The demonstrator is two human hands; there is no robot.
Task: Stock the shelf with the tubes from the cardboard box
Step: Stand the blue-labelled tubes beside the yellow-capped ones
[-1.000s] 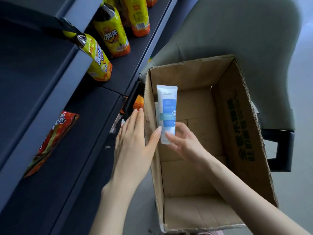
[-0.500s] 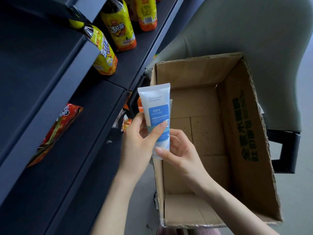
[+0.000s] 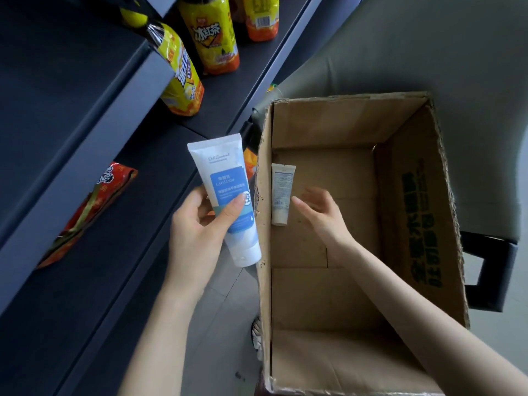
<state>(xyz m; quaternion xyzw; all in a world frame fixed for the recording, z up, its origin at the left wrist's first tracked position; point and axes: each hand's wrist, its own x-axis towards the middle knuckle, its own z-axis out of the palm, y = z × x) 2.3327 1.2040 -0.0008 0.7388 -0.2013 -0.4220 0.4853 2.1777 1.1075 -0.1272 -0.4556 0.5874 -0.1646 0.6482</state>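
My left hand grips a white tube with a blue label, held cap down just left of the cardboard box, over the front edge of the dark shelf. A second white tube stands against the box's left inner wall. My right hand is inside the box, fingers straight, blurred, its fingertips close to that tube and holding nothing.
Yellow and orange drink bottles stand on the shelf further back. A red snack packet lies on the upper shelf level at left. The box rests on a grey chair with a dark armrest.
My left hand has taken the tube alone and carried it left, out of the box. My right hand let go and moved back into the box toward the second tube.
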